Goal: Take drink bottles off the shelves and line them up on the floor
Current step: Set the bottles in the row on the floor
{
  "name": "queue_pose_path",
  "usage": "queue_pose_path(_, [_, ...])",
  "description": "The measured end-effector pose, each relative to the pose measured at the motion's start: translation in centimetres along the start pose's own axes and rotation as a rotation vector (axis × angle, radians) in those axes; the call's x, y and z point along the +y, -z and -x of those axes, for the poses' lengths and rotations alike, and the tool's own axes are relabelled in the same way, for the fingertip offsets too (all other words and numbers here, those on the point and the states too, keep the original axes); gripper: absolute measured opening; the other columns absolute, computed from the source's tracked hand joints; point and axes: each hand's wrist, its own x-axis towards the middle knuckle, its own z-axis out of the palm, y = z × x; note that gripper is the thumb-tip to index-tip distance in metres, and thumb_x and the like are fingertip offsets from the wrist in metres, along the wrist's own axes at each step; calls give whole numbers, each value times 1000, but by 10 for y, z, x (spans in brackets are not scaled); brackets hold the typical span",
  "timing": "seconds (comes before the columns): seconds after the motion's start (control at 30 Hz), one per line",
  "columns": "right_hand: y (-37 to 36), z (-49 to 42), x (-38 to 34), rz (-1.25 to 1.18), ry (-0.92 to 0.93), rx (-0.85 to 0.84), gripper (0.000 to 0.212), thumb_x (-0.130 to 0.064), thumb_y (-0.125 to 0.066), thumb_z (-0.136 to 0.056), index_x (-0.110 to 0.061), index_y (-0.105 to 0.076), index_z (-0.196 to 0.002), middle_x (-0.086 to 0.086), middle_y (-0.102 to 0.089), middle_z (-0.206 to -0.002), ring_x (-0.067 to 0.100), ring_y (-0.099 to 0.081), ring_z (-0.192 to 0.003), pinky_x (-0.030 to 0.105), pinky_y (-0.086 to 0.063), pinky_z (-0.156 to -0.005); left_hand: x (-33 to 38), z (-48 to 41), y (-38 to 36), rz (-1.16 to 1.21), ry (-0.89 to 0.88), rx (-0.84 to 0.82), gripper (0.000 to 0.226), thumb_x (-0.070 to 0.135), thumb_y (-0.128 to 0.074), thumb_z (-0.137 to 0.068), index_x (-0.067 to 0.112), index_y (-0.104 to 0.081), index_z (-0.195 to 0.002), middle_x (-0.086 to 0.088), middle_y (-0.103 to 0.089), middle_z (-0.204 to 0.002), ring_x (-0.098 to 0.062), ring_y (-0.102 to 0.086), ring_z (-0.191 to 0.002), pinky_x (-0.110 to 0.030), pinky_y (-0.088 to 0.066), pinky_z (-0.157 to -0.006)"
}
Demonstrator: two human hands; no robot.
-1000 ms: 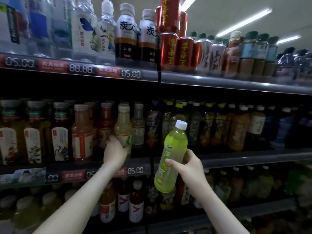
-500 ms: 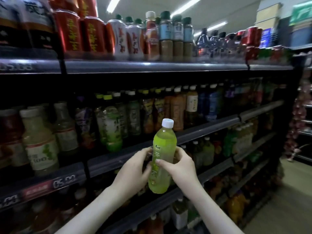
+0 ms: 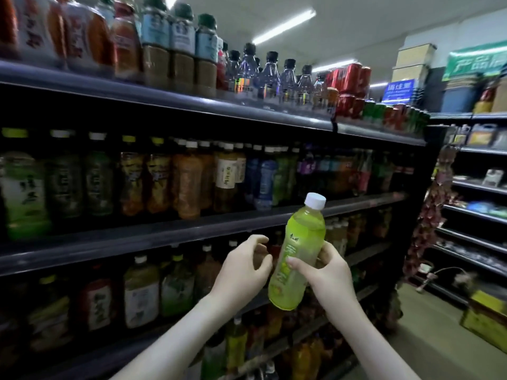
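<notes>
A green drink bottle [image 3: 299, 250] with a white cap tilts slightly right in front of the shelves. My right hand [image 3: 326, 272] grips its lower half, thumb across the front label. My left hand [image 3: 244, 267] hovers just left of the bottle with fingers loosely curled, holding nothing and apart from it. Rows of drink bottles fill the dark shelves [image 3: 170, 237] behind both hands, on three visible levels.
The shelf unit runs from the left toward its end at right [image 3: 428, 187]. Beyond it stands another rack with goods [image 3: 477, 204]. A strip of grey floor [image 3: 428, 325] shows at lower right, with a yellow-green box [image 3: 485, 316] on it.
My view swung right along the aisle. The left hand left the shelf bottle, came to the green bottle, then let go and moved slightly away. The right hand kept holding the bottle.
</notes>
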Motion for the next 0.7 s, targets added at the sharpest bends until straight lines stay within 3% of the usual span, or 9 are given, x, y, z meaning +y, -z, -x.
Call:
queue_pose_path(0.1, [27, -26, 23, -45, -16, 11, 46, -22, -84, -69, -24, -62, -109, -9, -70, -98, 9, -66, -95, 31, -54, -82, -2, -20, -28, -72, 41, 42, 31, 29, -57, -92, 28, -53, -123, 13, -59, -106, 0, -59, -92, -24, -51, -84])
queue_pose_path(0.33, [54, -103, 78, -177, -18, 54, 34, -19, -84, -69, -23, -65, -98, -9, -72, -89, 6, -67, -86, 25, -50, -74, -23, -88, -93, -198, 66, 80, 33, 26, -56, -93, 29, -52, -126, 13, -57, -112, -2, -56, -99, -25, -50, -88])
queue_pose_path(0.47, [63, -170, 108, -182, 52, 70, 35, -21, -84, -68, -24, -65, -97, -10, -72, -89, 7, -67, -86, 31, -53, -79, -36, -156, -135, -222, 23, 140, 38, 27, -55, -94, 28, -48, -131, 13, -55, -119, -5, -57, -106, -27, -50, -89])
queue_pose_path(0.57, [71, -236, 119, -185, 131, 107, 40, -20, -84, -68, -25, -63, -102, -10, -72, -92, 5, -67, -89, 28, -52, -78, -44, -217, -163, -248, -4, 173, 45, 29, -53, -95, 29, -41, -138, 8, -53, -126, -9, -57, -106, -28, -50, -86])
queue_pose_path(0.7, [84, -318, 122, -187, 163, 110, 44, -20, -83, -70, -24, -62, -108, -11, -71, -95, 6, -67, -90, 29, -55, -74, -47, -301, -196, -285, 105, 169, 59, 34, -51, -96, 25, -24, -148, -4, -48, -136, -21, -55, -113, -29, -47, -85])
